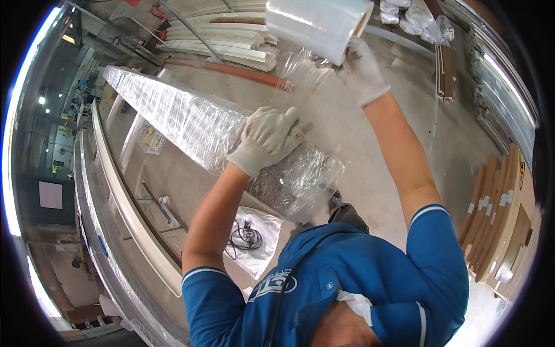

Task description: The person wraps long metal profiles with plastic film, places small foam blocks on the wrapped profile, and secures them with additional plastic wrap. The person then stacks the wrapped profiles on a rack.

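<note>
A long bundle (179, 113) wrapped in clear, shiny plastic film slants from the far left to just in front of me. My left hand (269, 139), in a pale work glove, is closed over its near part with curled fingers. Crumpled film (303, 179) bunches around the near end, below that hand. My right hand (363, 72), also gloved, is raised at the far side and grips the end of a large roll of stretch film (315, 23). Thin, see-through film (303, 72) hangs beneath the roll; its link to the bundle is hard to make out.
Long white profiles (231, 43) lie stacked at the back beside a reddish-brown strip (248, 74). Pale rails (133, 208) run along the left. A coiled black cable (247, 236) lies on white sheeting (263, 257). Brown lengths (488, 214) stand at the right.
</note>
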The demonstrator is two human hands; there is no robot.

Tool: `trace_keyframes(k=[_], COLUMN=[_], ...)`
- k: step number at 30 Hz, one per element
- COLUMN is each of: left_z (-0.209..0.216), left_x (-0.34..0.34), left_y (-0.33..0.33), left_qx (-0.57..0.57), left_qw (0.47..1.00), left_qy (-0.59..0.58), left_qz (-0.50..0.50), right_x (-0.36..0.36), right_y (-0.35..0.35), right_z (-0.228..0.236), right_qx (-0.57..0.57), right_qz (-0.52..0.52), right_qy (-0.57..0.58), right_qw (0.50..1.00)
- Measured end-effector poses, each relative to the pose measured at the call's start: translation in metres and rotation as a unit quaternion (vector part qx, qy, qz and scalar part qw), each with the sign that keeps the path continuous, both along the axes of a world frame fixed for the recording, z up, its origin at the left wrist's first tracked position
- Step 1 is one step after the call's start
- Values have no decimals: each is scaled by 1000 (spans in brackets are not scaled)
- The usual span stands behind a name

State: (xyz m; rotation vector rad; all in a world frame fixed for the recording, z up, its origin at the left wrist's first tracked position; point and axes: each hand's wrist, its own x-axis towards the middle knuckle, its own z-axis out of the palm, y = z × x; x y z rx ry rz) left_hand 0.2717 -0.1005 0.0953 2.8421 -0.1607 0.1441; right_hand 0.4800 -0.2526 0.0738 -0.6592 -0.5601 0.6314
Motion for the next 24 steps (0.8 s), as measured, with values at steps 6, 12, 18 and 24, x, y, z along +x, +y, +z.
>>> trace_keyframes(k=[6,12,18,24], left_z=[-22,-69,-153,-252], left_x=[-122,-267,-319,-189], left_y=[-1,-32,2,-1], left_qx=[-634,-739,-658,-572], left_qw=[675,534,634,752], left_qy=[-376,-351,-71,128], left_qz=[27,214,400,302], right_x=[-172,-277,-334,-248], right_y=[-11,4,-60,-96], right_z=[55,19,-60,-207], right_qx=[-92,-208,-135,-494], right_qz=[-68,-251,-138,-5], right_qy=[-230,-627,-673,-602], right_qw=[966,708,714,627])
